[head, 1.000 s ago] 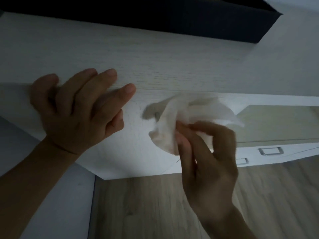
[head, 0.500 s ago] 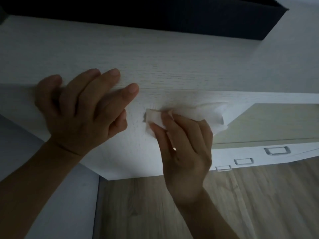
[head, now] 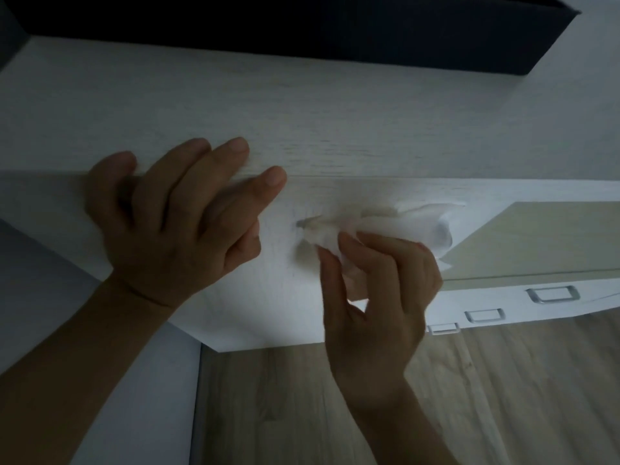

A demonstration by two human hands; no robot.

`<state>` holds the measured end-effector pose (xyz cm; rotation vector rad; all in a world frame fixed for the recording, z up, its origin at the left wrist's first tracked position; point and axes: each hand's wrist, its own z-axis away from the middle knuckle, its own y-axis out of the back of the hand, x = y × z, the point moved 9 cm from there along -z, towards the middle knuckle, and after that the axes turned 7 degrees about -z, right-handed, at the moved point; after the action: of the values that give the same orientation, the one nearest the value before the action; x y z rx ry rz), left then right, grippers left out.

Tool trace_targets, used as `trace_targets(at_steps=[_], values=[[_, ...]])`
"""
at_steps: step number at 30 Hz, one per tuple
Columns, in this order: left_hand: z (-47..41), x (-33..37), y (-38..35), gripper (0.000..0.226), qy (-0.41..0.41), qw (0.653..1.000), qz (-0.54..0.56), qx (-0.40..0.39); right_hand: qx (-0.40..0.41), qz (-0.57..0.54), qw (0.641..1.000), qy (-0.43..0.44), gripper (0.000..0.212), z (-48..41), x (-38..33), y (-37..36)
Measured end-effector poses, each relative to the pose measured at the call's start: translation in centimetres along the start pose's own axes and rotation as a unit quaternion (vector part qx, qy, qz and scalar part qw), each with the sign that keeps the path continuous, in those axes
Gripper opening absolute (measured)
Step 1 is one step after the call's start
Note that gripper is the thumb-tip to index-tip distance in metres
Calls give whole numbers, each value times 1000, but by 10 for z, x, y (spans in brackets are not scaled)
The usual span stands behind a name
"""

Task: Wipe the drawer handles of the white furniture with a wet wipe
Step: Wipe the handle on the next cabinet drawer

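At the top drawer front: the wet wipe (head: 407, 226) lies draped along the top handle (head: 303, 223). Only the handle's left end shows, as a small metal stub; the rest is under the wipe.
Right hand (head: 379, 290): thumb and fingertips pinch the lower fold of the wipe, just below the handle. The hand is holding the wipe.
Left hand (head: 181, 223): the fingers are straight and spread, laid over the front edge of the white furniture (head: 335, 129). The hand holds nothing. I judge that it braces me against the unit.
Lower handles (head: 553, 294): three rectangular metal pulls show at lower right, well apart from the wipe, with nothing on them.
Surroundings: a dark box (head: 302, 28) stands on the furniture top, and a wooden floor (head: 335, 397) lies below. A pale beige panel (head: 536, 239) sits just right of the wipe; I cannot tell what it is.
Step in hand: wiping the top handle, as I judge it. The task looks early, since the lower pulls are not yet reached.
Next move: I judge it calls for a firm pinch that closes the wipe around the bar, then a stroke along the bar's length to its exposed left end. After that, I lower the right hand to the next pull and rewrap the wipe there.
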<state>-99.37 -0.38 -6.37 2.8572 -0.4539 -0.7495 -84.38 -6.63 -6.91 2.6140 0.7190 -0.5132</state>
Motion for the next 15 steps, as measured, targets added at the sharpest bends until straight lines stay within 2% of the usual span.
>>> trace_targets(at_steps=[3,7,10,15], values=[[-1,0,-1,84,-7,1000,6,-4,29,10,999,15,10,-4,-4,-4],[1,1,-1,83,-5,1000,-5,5,18,76,993,89,19,3,-3,16],[0,-1,-3,84,-7,1000,-6,-6,-19,33,994,102,17,9,0,10],[0,-2,-6,84,-9,1000,-2,-22,-23,6,996,82,17,5,5,13]])
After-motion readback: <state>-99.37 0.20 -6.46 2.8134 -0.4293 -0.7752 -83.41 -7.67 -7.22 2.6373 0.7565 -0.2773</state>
